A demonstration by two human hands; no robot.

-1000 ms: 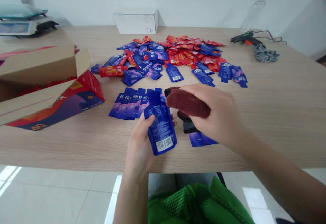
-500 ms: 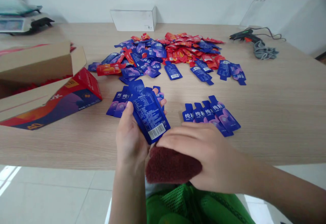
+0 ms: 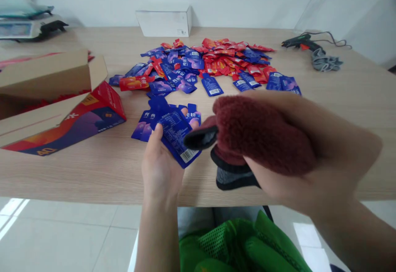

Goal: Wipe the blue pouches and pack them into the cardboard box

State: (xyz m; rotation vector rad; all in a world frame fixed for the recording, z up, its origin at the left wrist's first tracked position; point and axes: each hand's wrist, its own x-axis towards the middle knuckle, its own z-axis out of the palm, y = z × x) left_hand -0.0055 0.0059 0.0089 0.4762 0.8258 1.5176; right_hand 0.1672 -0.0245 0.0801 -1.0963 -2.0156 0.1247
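Note:
My left hand [image 3: 162, 166], palm up, grips a flat blue pouch [image 3: 176, 133] with its printed back and barcode facing me. In my right hand [image 3: 340, 164] is a bunched maroon fleece cloth [image 3: 262, 136] with black edging and a grey part below. It is raised over the table, and its black-edged end overlaps the pouch's right side in view; whether they touch I cannot tell. Behind the held pouch, overlapping blue pouches [image 3: 144, 125] lie fanned on the tabletop. My right hand and the cloth hide the tabletop behind them.
A heap of red and blue pouches [image 3: 222, 61] spreads across the table's middle. On the left stands an open printed carton [image 3: 93, 123], with a scale [image 3: 18, 28] behind. A white box [image 3: 163, 22], a glue gun [image 3: 300, 41] and a grey cloth bundle [image 3: 326, 60] are farther back.
My right hand has lifted the maroon cloth up and to the right, from below the pouch. It now covers the fanned pouches on the right. My left hand still holds its pouch.

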